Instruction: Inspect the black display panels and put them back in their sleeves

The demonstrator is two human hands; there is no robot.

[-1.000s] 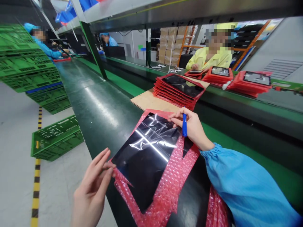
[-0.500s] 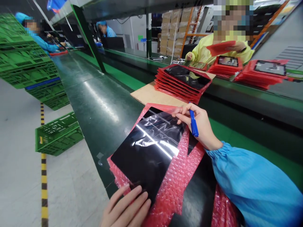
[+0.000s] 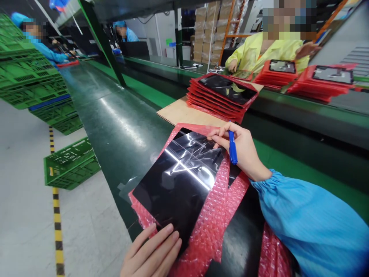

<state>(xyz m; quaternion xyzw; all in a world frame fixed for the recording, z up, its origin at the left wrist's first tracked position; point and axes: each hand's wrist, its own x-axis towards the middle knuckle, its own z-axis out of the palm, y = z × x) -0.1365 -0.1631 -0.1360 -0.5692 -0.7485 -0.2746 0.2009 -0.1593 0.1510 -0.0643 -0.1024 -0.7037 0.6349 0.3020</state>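
Shift: left hand has dropped from the screen's left corner to its near edge since a second ago.
Screen: black screen lies slantwise on red bubble wrap, upon the dark green bench.
Left hand: fingers side by side, flat over the near edge, pinching nothing that shows.
Right hand: right hand pinches clear film at the far right corner, thumb against fingertips, with a blue pen tucked in the grip.
Film step: looks like the creased film is being handled over the glass; whether it's lifting or settling, I can't tell.
Next move: seems to want that pinch kept, the left hand steady, and the pen clear of the glass.
Bench edge: wrap's left corner sits near the drop, the green crate lower down; little slack there.
Far side: cardboard and the red stack crowd the far end.
Open room: most of it runs up the bench, beyond the screen's left side.
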